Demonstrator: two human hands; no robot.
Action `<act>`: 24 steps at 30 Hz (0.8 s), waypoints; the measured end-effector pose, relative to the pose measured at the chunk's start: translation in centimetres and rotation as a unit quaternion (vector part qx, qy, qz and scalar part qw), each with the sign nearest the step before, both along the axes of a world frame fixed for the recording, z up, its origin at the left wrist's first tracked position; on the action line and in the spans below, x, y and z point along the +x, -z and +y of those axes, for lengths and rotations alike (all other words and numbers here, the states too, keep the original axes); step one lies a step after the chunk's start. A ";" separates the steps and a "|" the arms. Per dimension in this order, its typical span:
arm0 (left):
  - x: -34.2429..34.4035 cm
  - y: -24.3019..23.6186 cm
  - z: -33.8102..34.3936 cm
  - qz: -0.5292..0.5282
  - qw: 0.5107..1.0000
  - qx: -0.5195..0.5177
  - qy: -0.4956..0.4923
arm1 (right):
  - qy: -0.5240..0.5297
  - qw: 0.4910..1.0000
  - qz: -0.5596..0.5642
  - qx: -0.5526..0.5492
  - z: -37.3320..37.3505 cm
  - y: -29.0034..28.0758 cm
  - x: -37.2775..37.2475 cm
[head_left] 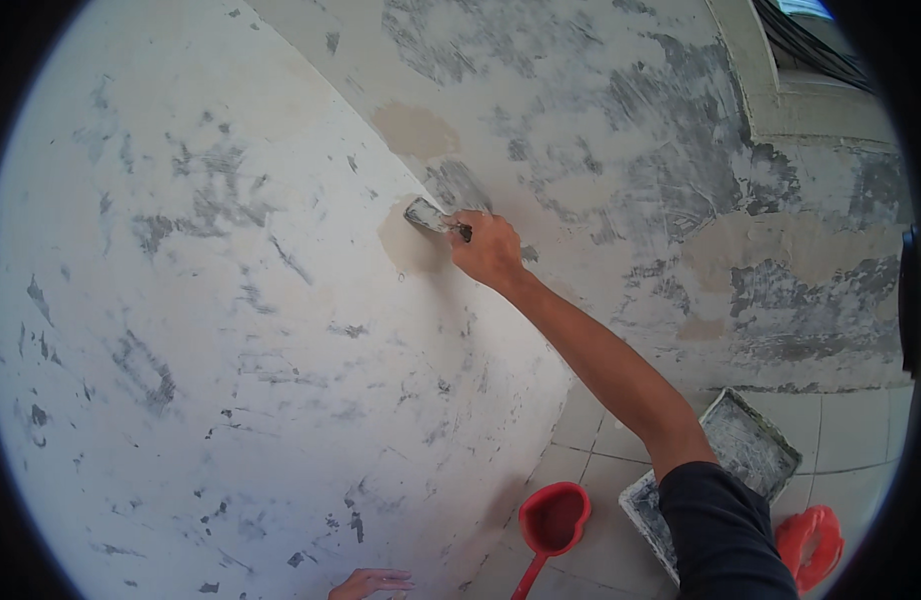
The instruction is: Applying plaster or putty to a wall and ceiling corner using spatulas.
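In the head view, the fingers of my right hand (pixel 489 247) are closed firmly around the handle of a scraper (pixel 425 214), whose dark end pokes out beside them. The scraper is at the corner where two walls meet, its smeared blade tilted up and to the left over a damp-looking beige patch (pixel 406 242) on the left wall (pixel 181 350). It looks laid against the surface, though I can't tell how hard it presses. A shadow falls just below my grip. My bare forearm (pixel 601 360) slants up to it from a dark sleeve (pixel 726 530).

My left hand (pixel 369 583) only just shows at the lower edge — its fingers stretched out, with nothing seen in them. I can't tell whether they touch the left wall.

That wall is white with scattered grey scuffs. The right wall (pixel 631 190) has broader grey areas and more beige spots, and dark cables (pixel 816 45) run across the upper right corner.

On the tiled floor (pixel 601 540), a smeared tray (pixel 749 445) lies partly hidden behind my arm. A red dipper (pixel 549 556) is to its left, handle toward the lower edge; a red thing (pixel 831 540) sits to its right — I can't tell what.
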State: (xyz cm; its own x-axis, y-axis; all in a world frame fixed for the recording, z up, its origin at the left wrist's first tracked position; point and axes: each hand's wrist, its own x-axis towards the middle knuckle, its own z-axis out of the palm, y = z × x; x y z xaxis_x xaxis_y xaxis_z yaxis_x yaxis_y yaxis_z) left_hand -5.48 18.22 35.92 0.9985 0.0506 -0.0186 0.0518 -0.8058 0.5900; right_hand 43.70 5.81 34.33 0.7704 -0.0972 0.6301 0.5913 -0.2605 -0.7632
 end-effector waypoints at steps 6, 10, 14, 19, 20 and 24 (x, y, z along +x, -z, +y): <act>-0.4 0.0 -0.1 0.006 1.000 -0.001 -0.010 | -0.056 0.998 0.027 0.009 -1.7 2.4 -1.6; 0.2 -0.1 -0.5 0.006 1.000 0.000 -0.007 | -0.040 0.999 0.012 0.024 -1.5 -3.3 -1.2; -0.1 -0.1 -0.1 0.001 1.000 -0.004 -0.009 | -0.018 0.999 -0.013 -0.029 0.0 -0.5 -0.5; -0.5 0.1 -0.1 -0.008 1.000 -0.005 -0.012 | -0.066 0.997 0.033 -0.018 -1.5 1.7 -0.9; -0.4 0.1 -0.2 -0.003 1.000 -0.002 -0.009 | -0.043 0.999 0.018 0.003 -1.5 0.5 -0.5; 0.1 0.1 -0.3 0.013 1.000 -0.009 -0.004 | -0.001 1.000 0.003 -0.016 -0.9 -2.6 0.5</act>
